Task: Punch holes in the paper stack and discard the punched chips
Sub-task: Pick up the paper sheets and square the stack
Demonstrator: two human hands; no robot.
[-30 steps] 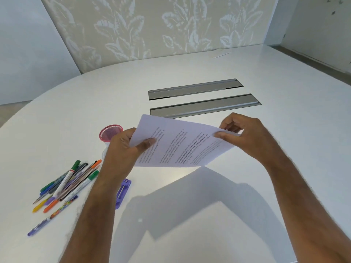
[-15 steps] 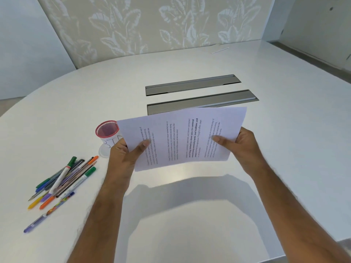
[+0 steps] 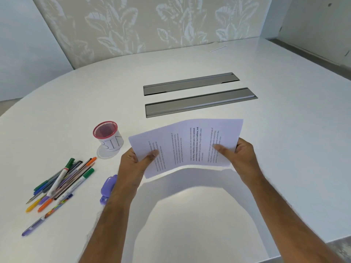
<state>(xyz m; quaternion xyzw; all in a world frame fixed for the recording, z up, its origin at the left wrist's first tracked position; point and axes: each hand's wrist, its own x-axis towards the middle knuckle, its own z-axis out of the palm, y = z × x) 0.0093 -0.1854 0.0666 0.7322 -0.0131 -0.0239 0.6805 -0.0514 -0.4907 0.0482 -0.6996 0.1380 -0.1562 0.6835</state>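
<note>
A printed paper stack [image 3: 187,145] is held in the air above the white table [image 3: 284,149], bowed upward in its middle. My left hand [image 3: 135,164] grips its left end, thumb on top. At the right end my right hand [image 3: 240,158] grips it the same way. A purple hole punch [image 3: 107,188] lies on the table just left of my left wrist, partly hidden by the forearm. A red mesh cup labelled BIN [image 3: 108,136] stands upright to the left of the paper.
Several coloured pens [image 3: 60,184] lie in a loose heap at the left. Two grey metal cable slots [image 3: 197,102] are set into the table beyond the paper. A patterned wall panel rises behind the table's far edge.
The paper stack has been tipped from steeply tilted to nearly flat, facing me, and lowered nearer the table. Both hands kept their hold. The hole punch is in sight again beside my left wrist.
</note>
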